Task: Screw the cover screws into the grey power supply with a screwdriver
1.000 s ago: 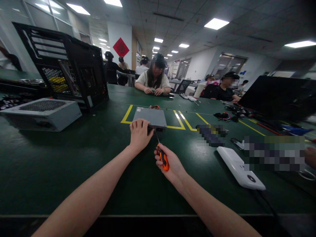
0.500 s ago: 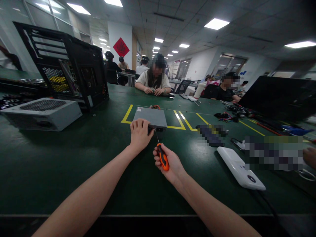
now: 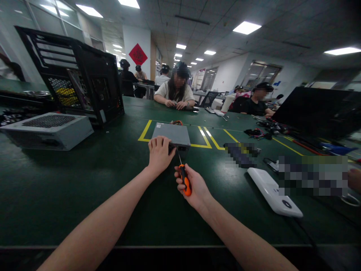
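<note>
Illegible label point(image 3: 158, 126) on metal box point(image 3: 176, 134)

Bare arms point(image 3: 113, 212), bare hands.
Left hand point(image 3: 158, 155) and right hand point(image 3: 195, 184) uncovered; both forearms bare, narrowing at the wrists.

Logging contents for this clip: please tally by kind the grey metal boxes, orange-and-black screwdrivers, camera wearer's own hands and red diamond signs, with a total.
Grey metal boxes: 2 (front box, left box)
Orange-and-black screwdriver: 1
Wearer's hands: 2 (left hand, right hand)
Red diamond sign: 1
Total: 6
</note>
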A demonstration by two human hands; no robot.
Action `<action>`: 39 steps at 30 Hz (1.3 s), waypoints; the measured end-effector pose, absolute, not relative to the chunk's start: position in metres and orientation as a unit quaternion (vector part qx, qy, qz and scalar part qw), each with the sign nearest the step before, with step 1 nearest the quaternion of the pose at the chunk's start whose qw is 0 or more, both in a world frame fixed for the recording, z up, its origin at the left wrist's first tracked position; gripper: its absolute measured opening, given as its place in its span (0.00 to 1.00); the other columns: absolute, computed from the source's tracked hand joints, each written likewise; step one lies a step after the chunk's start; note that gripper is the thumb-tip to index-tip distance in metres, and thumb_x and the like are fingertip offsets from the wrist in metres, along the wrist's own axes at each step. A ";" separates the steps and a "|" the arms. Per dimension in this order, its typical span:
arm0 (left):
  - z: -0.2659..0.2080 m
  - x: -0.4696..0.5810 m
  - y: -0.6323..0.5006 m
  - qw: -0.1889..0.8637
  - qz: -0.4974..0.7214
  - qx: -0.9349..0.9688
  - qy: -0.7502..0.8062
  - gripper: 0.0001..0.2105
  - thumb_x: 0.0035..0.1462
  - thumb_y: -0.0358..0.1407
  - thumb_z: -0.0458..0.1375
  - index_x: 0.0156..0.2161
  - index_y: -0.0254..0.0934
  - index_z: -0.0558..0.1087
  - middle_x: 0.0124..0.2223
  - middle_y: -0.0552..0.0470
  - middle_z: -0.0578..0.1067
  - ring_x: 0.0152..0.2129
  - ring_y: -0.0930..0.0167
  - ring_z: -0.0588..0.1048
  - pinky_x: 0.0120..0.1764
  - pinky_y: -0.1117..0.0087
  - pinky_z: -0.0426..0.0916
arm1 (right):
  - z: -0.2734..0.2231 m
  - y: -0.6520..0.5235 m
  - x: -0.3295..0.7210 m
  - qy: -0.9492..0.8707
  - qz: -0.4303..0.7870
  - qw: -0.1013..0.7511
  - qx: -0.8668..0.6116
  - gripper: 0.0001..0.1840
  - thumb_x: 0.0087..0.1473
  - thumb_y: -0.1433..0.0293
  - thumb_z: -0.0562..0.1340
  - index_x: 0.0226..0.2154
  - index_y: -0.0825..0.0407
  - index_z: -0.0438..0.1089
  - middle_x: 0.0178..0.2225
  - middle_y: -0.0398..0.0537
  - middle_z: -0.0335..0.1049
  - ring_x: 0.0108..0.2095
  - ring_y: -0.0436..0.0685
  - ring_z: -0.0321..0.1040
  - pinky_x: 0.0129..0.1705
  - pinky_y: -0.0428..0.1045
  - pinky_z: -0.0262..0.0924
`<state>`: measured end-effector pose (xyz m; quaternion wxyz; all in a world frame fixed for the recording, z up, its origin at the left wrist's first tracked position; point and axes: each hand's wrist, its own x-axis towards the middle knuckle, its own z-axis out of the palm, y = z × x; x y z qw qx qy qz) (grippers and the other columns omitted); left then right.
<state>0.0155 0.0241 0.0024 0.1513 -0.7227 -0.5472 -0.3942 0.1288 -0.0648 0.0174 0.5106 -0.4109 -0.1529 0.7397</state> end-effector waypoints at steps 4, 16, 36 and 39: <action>0.002 0.015 0.024 0.150 -0.395 -0.723 -0.547 0.13 0.51 0.40 0.53 0.41 0.36 0.64 0.42 0.45 0.63 0.41 0.61 0.60 0.45 0.59 0.54 | 0.017 -0.064 0.129 -0.146 0.735 0.519 -0.411 0.09 0.52 0.68 0.54 0.25 0.57 0.63 0.19 0.44 0.62 0.16 0.42 0.55 0.13 0.36 0.48; 0.003 0.016 0.025 0.140 -0.399 -0.724 -0.546 0.13 0.51 0.39 0.54 0.42 0.36 0.64 0.43 0.45 0.63 0.42 0.60 0.59 0.45 0.59 0.53 | 0.015 -0.064 0.128 -0.150 0.737 0.510 -0.418 0.11 0.53 0.67 0.53 0.26 0.58 0.64 0.20 0.44 0.62 0.16 0.42 0.56 0.14 0.37 0.50; 0.003 0.016 0.024 0.155 -0.397 -0.722 -0.545 0.13 0.50 0.39 0.54 0.41 0.36 0.63 0.42 0.45 0.63 0.41 0.61 0.60 0.46 0.59 0.54 | 0.017 -0.064 0.127 -0.146 0.728 0.521 -0.421 0.09 0.52 0.68 0.55 0.26 0.57 0.63 0.20 0.44 0.62 0.16 0.42 0.56 0.14 0.37 0.50; 0.002 0.016 0.024 0.151 -0.397 -0.722 -0.546 0.13 0.51 0.39 0.54 0.41 0.36 0.63 0.42 0.45 0.63 0.41 0.61 0.60 0.46 0.59 0.54 | 0.018 -0.065 0.128 -0.154 0.738 0.508 -0.417 0.13 0.55 0.66 0.51 0.28 0.59 0.64 0.20 0.44 0.61 0.16 0.43 0.56 0.14 0.37 0.51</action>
